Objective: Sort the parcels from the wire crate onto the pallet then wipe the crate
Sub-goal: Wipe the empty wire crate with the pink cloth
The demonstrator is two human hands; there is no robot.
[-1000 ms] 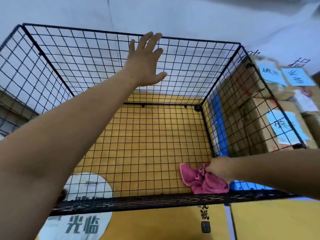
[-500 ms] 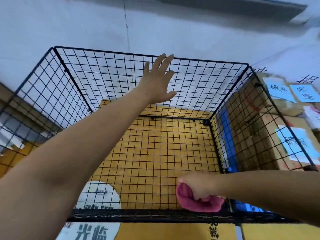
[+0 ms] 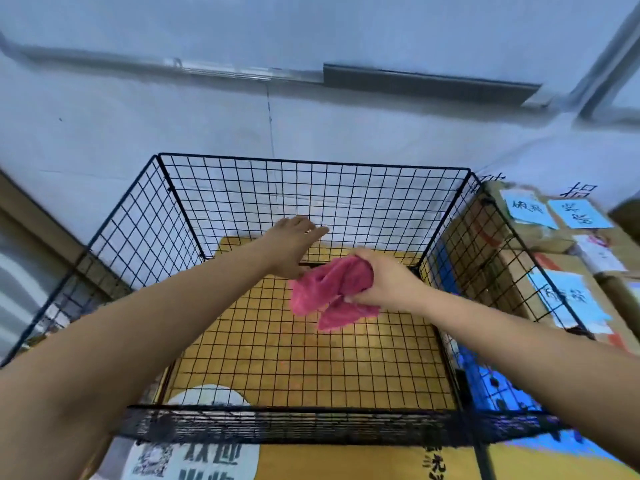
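The black wire crate (image 3: 311, 166) stands on a yellow mat with nothing inside it. My right hand (image 3: 384, 278) grips a bunched pink cloth (image 3: 329, 292) and holds it in the air inside the crate, near the back right. My left hand (image 3: 294, 244) reaches over the crate toward the back wall with its fingers straight, just left of the cloth; I cannot tell whether it touches the mesh. Cardboard parcels (image 3: 512, 237) with blue paper labels are stacked outside the crate's right wall.
A pale wall (image 3: 242, 116) rises directly behind the crate. The yellow mat (image 3: 519, 465) with a white round print (image 3: 194, 459) extends in front of the crate. A brown ledge (image 3: 41, 216) runs along the left.
My right hand lifted the pink cloth from the crate's front right corner up toward the back. My left hand dropped from the back wall's top rim to lower down. The camera tilted upward.
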